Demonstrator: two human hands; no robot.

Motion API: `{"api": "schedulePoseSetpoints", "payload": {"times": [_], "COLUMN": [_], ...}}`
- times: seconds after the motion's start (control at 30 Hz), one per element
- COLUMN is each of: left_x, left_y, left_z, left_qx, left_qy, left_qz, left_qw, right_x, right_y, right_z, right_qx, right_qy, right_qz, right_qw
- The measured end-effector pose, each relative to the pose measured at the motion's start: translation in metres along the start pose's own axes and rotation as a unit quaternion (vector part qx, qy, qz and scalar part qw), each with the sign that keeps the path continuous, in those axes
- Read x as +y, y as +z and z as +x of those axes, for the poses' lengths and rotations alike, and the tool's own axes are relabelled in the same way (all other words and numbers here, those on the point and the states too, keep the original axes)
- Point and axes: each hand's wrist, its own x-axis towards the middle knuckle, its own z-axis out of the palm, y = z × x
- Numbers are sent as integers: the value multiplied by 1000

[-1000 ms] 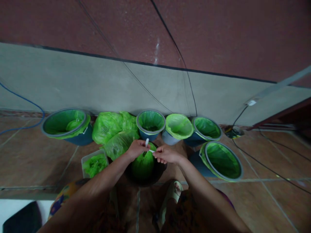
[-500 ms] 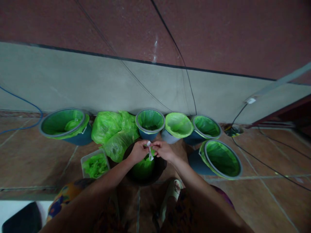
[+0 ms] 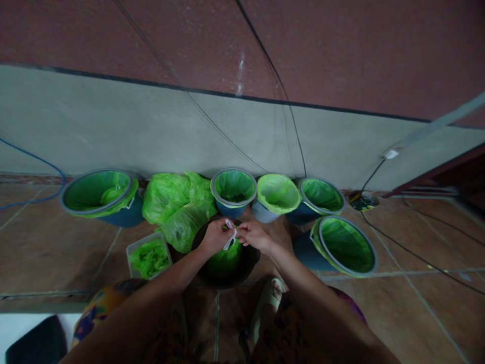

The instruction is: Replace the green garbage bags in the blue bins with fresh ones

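Note:
A thin white strip (image 3: 231, 239), looped and crossed like a ribbon, is pinched between my hands. My left hand (image 3: 216, 236) has its fingers closed on the strip's left part. On the other side, the fingertips of my right hand (image 3: 253, 235) close on the strip near its crossing. Both hands are above a dark round tub (image 3: 250, 263) between my feet. Crumpled green plastic (image 3: 224, 264) lies inside the tub, and a bit of green shows just behind the strip. The exact finger placement is too small to make out.
Green-lined buckets stand along the wall: a wide one (image 3: 125, 215) at left, several at right, the nearest (image 3: 310, 253) tilted. Bulging green plastic bags (image 3: 185, 227) sit behind the tub. A white box (image 3: 131, 247) holds green scraps. A black cable (image 3: 413, 264) crosses the floor.
The white strip has changed shape: a loop now stands up at its top, and its lower tail swings to the left. My hands have barely moved.

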Motion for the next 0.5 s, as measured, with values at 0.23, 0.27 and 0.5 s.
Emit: {"api": "schedulePoseSetpoints", "payload": {"times": [0.23, 0.27, 0.5], "left_x": [3, 2, -10], "left_y": [-11, -12, -12], "left_z": [1, 1, 4], "left_qx": [-8, -7, -6], "left_qy": [-4, -9, -24], "left_qz": [103, 117, 112], "left_qw": [995, 993, 993], "right_x": [-6, -7, -12], "right_y": [-7, -8, -14], "right_z": [2, 2, -5], "right_qx": [68, 83, 74], "right_qy": [-75, -75, -56], "right_qz": [-359, -405, -438], "right_qw": [928, 907, 894]}}
